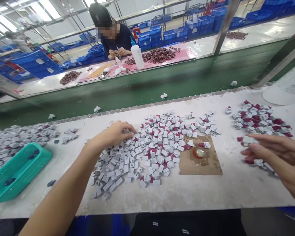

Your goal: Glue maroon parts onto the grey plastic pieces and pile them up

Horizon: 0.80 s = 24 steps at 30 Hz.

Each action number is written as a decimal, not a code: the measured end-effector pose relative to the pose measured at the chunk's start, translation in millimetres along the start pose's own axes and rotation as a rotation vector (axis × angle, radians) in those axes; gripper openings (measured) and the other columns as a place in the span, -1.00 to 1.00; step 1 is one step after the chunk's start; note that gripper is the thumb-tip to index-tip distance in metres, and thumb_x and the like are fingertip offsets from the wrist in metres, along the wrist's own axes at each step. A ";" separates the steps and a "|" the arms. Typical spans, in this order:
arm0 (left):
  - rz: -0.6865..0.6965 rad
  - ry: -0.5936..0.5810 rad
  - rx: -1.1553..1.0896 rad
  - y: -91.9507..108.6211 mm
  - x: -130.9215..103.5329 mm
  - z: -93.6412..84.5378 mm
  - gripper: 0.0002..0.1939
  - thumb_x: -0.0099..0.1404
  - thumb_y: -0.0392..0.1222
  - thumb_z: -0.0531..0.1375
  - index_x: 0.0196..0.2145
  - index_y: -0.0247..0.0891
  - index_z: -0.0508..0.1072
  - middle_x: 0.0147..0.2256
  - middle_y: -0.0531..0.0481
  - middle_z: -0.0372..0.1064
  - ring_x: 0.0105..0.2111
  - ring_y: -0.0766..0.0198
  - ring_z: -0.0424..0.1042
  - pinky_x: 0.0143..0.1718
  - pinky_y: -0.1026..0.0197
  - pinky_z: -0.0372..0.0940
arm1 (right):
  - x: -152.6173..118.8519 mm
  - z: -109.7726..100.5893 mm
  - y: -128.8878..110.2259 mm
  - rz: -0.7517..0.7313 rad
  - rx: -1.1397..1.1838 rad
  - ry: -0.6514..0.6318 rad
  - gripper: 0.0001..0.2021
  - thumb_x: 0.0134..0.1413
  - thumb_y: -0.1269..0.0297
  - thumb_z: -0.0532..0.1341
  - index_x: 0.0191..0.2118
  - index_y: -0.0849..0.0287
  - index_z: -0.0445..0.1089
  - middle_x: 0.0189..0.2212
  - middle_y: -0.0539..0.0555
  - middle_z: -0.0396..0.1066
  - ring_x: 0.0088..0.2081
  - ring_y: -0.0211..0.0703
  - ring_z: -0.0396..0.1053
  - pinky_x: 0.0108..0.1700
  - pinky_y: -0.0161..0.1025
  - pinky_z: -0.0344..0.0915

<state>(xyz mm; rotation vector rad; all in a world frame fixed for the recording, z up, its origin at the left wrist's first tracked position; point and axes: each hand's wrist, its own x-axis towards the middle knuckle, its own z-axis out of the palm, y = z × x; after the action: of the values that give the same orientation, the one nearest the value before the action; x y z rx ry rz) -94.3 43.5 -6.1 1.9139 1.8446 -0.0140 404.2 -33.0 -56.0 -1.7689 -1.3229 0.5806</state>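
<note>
My left hand (119, 131) rests at the upper left edge of a large pile of small white-and-maroon plastic parts (159, 141). Its fingers are curled with the tips close together; whatever may lie between them is hidden. On the right, my right hand (272, 149) pinches one white-and-maroon plastic part (249, 141) between thumb and fingers. That hand is over the near side of a smaller heap of similar parts (260, 119). Between the two piles lies a brown cardboard piece (201, 167) with a wet patch and a small round orange-rimmed dish (199, 152).
At left are a teal plastic basket (22, 173) and a heap of grey parts (27, 137). A green conveyor belt (132, 95) with a few scattered parts runs behind the table. Beyond it, a co-worker (118, 39) handles something small near a white squeeze bottle (137, 56).
</note>
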 end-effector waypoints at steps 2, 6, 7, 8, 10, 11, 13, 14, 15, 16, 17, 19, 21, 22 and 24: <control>0.034 -0.015 -0.037 -2.1 4.2 -5.1 -0.50 0.26 0.46 0.30 -0.29 0.02 0.75 -0.05 -0.17 0.77 0.05 -0.26 0.64 0.24 -0.18 0.48 | -22.2 3.6 -7.6 0.020 0.060 -0.081 -0.66 0.09 -0.34 0.54 -0.12 -0.35 0.76 -0.38 0.13 0.73 -0.43 0.30 0.70 -0.39 0.17 0.71; 0.036 0.105 -0.089 5.0 -10.2 -6.0 -0.47 0.44 0.39 0.20 -0.05 -0.06 0.71 0.05 -0.26 0.72 0.05 -0.23 0.66 0.13 -0.16 0.53 | -62.8 9.8 -2.8 -0.152 0.001 -0.191 -0.76 0.28 -0.19 0.47 -0.13 -0.23 0.73 -0.29 0.06 0.73 -0.42 0.14 0.70 -0.40 0.01 0.70; 0.038 0.135 -0.133 12.1 -19.2 -1.3 -0.47 0.48 0.36 0.20 0.03 -0.08 0.68 0.08 -0.27 0.70 0.04 -0.20 0.66 0.08 -0.12 0.56 | -71.8 11.9 -0.9 -0.206 -0.003 -0.203 -0.82 0.34 -0.12 0.45 -0.11 -0.22 0.71 -0.21 0.05 0.74 -0.34 0.12 0.73 -0.32 -0.04 0.72; 0.054 0.154 -0.195 21.8 -29.8 6.7 -0.50 0.51 0.32 0.22 0.09 -0.08 0.65 0.08 -0.26 0.69 0.03 -0.15 0.67 0.03 -0.07 0.58 | -79.7 13.9 0.6 -0.253 -0.005 -0.206 -0.86 0.40 -0.03 0.42 -0.07 -0.20 0.70 -0.14 0.05 0.74 -0.25 0.10 0.76 -0.25 -0.08 0.73; 0.144 0.157 -0.350 47.6 -53.8 32.6 -0.66 0.57 0.17 0.28 0.09 -0.04 0.63 0.03 -0.17 0.68 -0.01 -0.03 0.68 -0.05 0.04 0.60 | -91.6 17.0 2.5 -0.323 -0.019 -0.219 -0.86 0.49 0.11 0.36 0.03 -0.17 0.67 -0.09 0.04 0.72 -0.19 0.02 0.76 -0.21 -0.18 0.70; 0.224 0.164 -0.397 62.6 -65.9 49.8 -0.78 0.61 0.05 0.27 0.07 -0.02 0.63 0.01 -0.11 0.67 -0.02 0.03 0.68 -0.03 0.08 0.60 | -95.2 17.5 3.2 -0.348 -0.034 -0.223 -0.85 0.52 0.16 0.34 0.07 -0.14 0.66 -0.09 0.04 0.72 -0.23 -0.03 0.75 -0.22 -0.21 0.68; 0.421 0.183 -0.423 93.2 -86.8 88.7 -0.80 0.63 -0.24 0.20 0.05 0.00 0.60 0.02 -0.04 0.65 0.02 0.14 0.67 0.04 0.13 0.58 | -98.5 16.1 4.6 -0.375 -0.074 -0.220 -0.85 0.56 0.22 0.32 0.09 -0.05 0.63 -0.12 0.04 0.69 -0.31 -0.11 0.69 -0.25 -0.25 0.64; 0.505 0.187 -0.408 107.4 -94.6 108.0 -0.73 0.61 -0.35 0.16 0.05 -0.02 0.58 0.04 -0.03 0.64 0.03 0.16 0.66 0.06 0.15 0.57 | -98.6 14.5 5.1 -0.379 -0.093 -0.214 -0.87 0.57 0.24 0.32 0.07 -0.01 0.62 -0.14 0.05 0.68 -0.34 -0.14 0.66 -0.26 -0.26 0.61; 0.569 0.192 -0.385 120.0 -100.2 125.9 -0.67 0.59 -0.44 0.13 0.06 -0.05 0.56 0.04 -0.03 0.64 0.03 0.17 0.66 0.07 0.15 0.57 | -98.1 12.6 5.4 -0.377 -0.110 -0.212 -0.89 0.57 0.26 0.32 0.05 0.03 0.60 -0.15 0.05 0.67 -0.36 -0.16 0.64 -0.25 -0.26 0.60; 0.616 0.192 -0.356 130.7 -103.6 141.5 -0.63 0.56 -0.50 0.11 0.05 -0.07 0.55 0.03 -0.03 0.65 0.02 0.17 0.65 0.07 0.14 0.57 | -97.3 10.6 5.4 -0.370 -0.122 -0.216 -0.91 0.57 0.29 0.32 0.04 0.05 0.60 -0.17 0.05 0.65 -0.36 -0.17 0.62 -0.25 -0.26 0.59; 0.645 0.190 -0.326 139.0 -105.1 154.2 -0.61 0.55 -0.54 0.10 0.06 -0.10 0.54 0.02 -0.03 0.65 0.00 0.15 0.65 0.05 0.13 0.57 | -96.3 8.9 5.2 -0.363 -0.127 -0.226 -0.91 0.57 0.32 0.32 0.04 0.06 0.59 -0.18 0.05 0.64 -0.36 -0.18 0.61 -0.24 -0.26 0.58; 0.668 0.195 -0.277 148.4 -104.4 170.9 -0.58 0.55 -0.56 0.09 0.10 -0.12 0.53 0.02 -0.05 0.66 0.00 0.11 0.64 0.05 0.09 0.57 | -94.6 6.8 4.4 -0.344 -0.119 -0.255 -0.89 0.55 0.38 0.31 0.03 0.07 0.59 -0.21 0.04 0.62 -0.35 -0.18 0.60 -0.23 -0.26 0.57; 0.661 0.213 -0.245 150.1 -102.6 178.2 -0.58 0.57 -0.54 0.11 0.19 -0.14 0.52 0.11 -0.10 0.63 0.08 0.07 0.63 0.11 0.05 0.56 | -93.6 6.1 4.1 -0.325 -0.100 -0.278 -0.86 0.53 0.42 0.32 0.04 0.07 0.60 -0.20 0.03 0.62 -0.34 -0.19 0.58 -0.22 -0.27 0.57; 0.651 0.231 -0.233 149.2 -102.5 179.8 -0.60 0.60 -0.50 0.13 0.22 -0.16 0.50 0.14 -0.14 0.61 0.11 0.05 0.62 0.13 0.03 0.55 | -93.3 6.1 4.2 -0.319 -0.090 -0.286 -0.85 0.52 0.44 0.32 0.04 0.07 0.60 -0.19 0.03 0.63 -0.34 -0.20 0.57 -0.22 -0.27 0.57; 0.628 0.275 -0.211 146.6 -104.0 181.8 -0.68 0.65 -0.42 0.16 0.24 -0.18 0.49 0.13 -0.17 0.59 0.09 0.03 0.63 0.11 0.02 0.55 | -92.5 6.1 4.6 -0.317 -0.070 -0.294 -0.84 0.51 0.45 0.33 0.05 0.08 0.61 -0.17 0.03 0.64 -0.33 -0.22 0.57 -0.21 -0.27 0.56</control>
<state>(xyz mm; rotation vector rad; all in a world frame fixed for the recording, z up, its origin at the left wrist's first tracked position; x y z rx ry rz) 92.0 -113.0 -84.7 2.3326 1.2497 0.6464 370.7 -117.8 -73.6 -1.5233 -1.8043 0.6363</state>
